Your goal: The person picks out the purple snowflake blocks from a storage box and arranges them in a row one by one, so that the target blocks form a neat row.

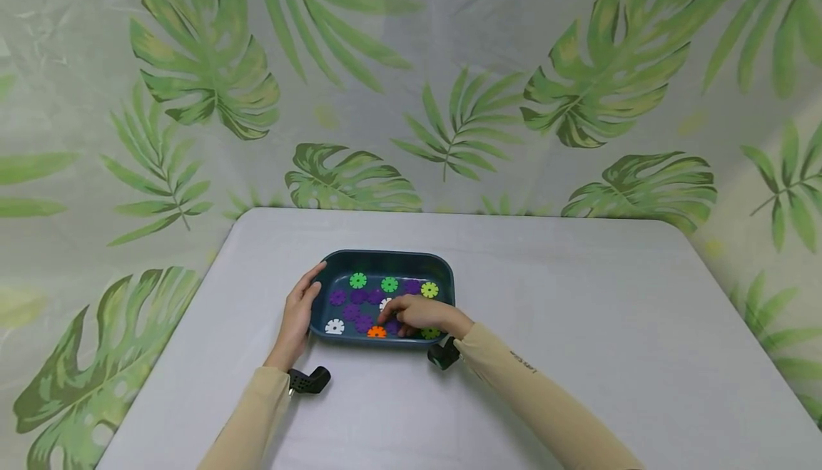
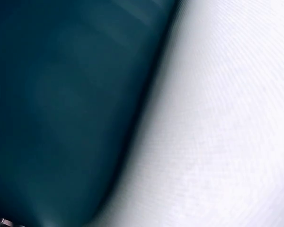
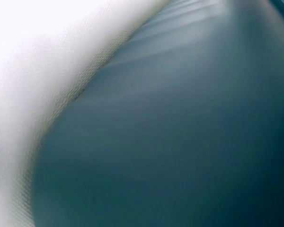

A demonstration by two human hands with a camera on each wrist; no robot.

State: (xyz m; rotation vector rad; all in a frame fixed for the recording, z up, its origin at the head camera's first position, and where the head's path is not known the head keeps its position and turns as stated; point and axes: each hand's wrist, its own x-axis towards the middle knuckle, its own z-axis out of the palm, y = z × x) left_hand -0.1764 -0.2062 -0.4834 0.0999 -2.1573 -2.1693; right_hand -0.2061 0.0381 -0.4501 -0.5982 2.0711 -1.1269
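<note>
head view: a dark blue tray [image 1: 366,342] sits on a white desk [image 1: 578,299], between the two hands. the left hand [image 1: 297,314] lies against its left end, fingers and thumb touching the rim; whether they grip it, i cannot tell. the right hand [image 1: 422,311] reaches in over the right side, fingers bent downward among flat notched discs; whether they pinch one is hidden. an orange disc [image 1: 377,331] lies just below the right fingertips, purple discs [image 1: 351,312] to their left, green discs [image 1: 358,280] beyond them, and a yellow disc [image 1: 429,289] past the knuckles. the discs crowd and seem to overlap, so two could come up together, or one could slide from a weak pinch. if the right wrist leaned on the wall while the left fingers held loosely, the tray could shift

left wrist view: only tray wall and desk, blurred; no clear fingers

right wrist view: the same, no fingers visible
</note>
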